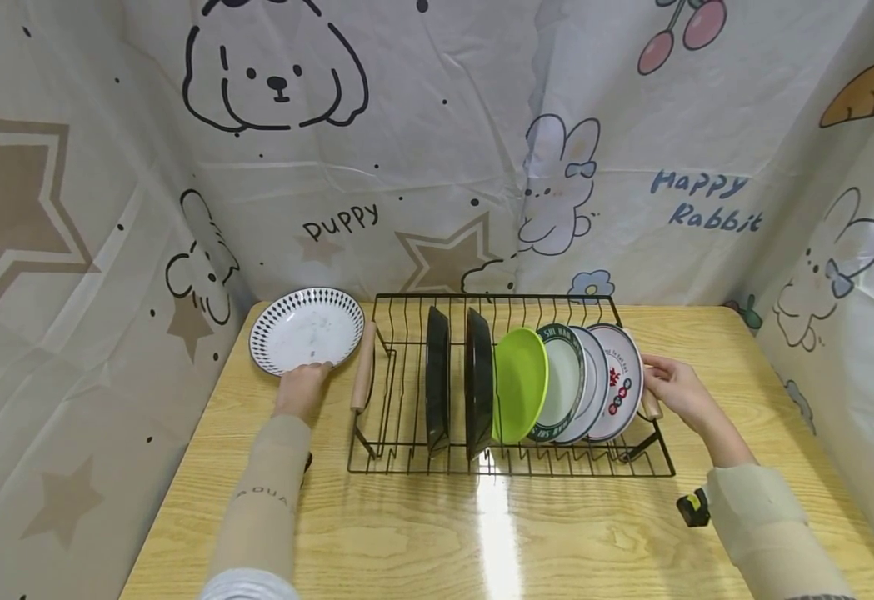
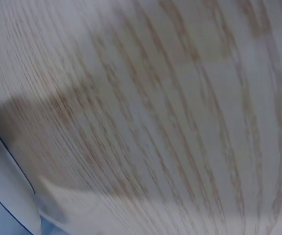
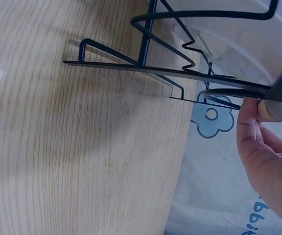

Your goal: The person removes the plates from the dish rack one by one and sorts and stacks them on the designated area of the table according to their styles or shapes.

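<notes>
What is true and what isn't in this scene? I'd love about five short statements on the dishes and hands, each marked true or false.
1. The left hand touches the diamond-patterned dish. True.
2. Both hands touch that dish. False: the right hand grips a wooden handle of the wire rack.
3. The diamond-patterned dish stands inside the rack. False: it is outside, to the rack's left.
4. A green plate stands in the rack. True.
5. Every other dish in the rack is white. False: two black dishes stand there too.
</notes>
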{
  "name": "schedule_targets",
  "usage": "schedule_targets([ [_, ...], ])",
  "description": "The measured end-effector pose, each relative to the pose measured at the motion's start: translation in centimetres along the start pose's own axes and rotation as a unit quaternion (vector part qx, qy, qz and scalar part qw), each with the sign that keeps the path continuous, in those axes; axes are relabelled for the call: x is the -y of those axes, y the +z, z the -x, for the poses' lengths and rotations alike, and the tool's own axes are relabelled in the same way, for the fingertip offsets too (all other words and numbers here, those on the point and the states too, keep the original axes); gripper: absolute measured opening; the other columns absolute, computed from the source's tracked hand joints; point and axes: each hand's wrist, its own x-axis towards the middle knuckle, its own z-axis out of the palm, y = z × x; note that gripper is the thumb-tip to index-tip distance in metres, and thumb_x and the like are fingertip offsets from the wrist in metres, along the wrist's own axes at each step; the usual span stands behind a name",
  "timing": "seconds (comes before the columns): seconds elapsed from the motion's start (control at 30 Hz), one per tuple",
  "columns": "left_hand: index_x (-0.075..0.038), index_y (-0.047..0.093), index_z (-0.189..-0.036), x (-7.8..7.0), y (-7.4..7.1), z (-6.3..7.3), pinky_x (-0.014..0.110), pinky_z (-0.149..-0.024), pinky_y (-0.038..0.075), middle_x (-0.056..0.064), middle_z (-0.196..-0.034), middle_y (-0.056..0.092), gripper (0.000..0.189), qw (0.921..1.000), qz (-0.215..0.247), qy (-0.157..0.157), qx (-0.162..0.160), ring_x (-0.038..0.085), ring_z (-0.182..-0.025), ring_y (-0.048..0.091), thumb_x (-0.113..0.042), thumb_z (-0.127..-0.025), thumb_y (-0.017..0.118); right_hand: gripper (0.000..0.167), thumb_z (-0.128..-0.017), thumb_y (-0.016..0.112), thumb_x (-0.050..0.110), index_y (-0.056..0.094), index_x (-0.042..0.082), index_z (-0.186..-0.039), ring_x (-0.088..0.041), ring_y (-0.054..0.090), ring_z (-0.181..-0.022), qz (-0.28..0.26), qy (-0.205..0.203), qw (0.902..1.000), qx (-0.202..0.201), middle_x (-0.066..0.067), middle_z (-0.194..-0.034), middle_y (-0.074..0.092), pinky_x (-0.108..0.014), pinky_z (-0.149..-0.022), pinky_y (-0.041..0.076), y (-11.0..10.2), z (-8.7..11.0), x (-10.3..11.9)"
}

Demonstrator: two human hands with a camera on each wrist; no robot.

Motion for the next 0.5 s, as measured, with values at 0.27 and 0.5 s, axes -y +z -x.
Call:
schedule_targets([
  [0.27,-0.004,0.069,-0.094,-0.41,-0.18,-0.07,0.043,-0.058,0.051,0.013,-0.083,0.069,0.026,0.9993,0.015,-0.035,0.004,0.03,-0.068,0.063,0.011,-0.076,0.057,0.051,-0.098,0.038,0.017,0.027,-0.017,-0.134,0.001,0.052,-0.081,-0.001,-0.002,1.0,-0.005,-0.031,-0.112,0.052,-0.016,-0.068,0.046,0.09,0.04,-0.07],
  [0.5,-0.003,0.069,-0.098,-0.82,-0.64,-0.1,0.043,-0.062,0.052,0.015,-0.086,0.068,0.025,0.9972,0.033,-0.066,0.013,0.031,-0.073,0.064,0.009,-0.079,0.056,0.051,-0.098,0.038,0.018,0.027,-0.017,-0.134,0.0,0.052,-0.082,0.001,0.001,1.0,-0.005,-0.032,-0.113,0.051,-0.016,-0.069,0.046,0.14,0.15,0.08],
])
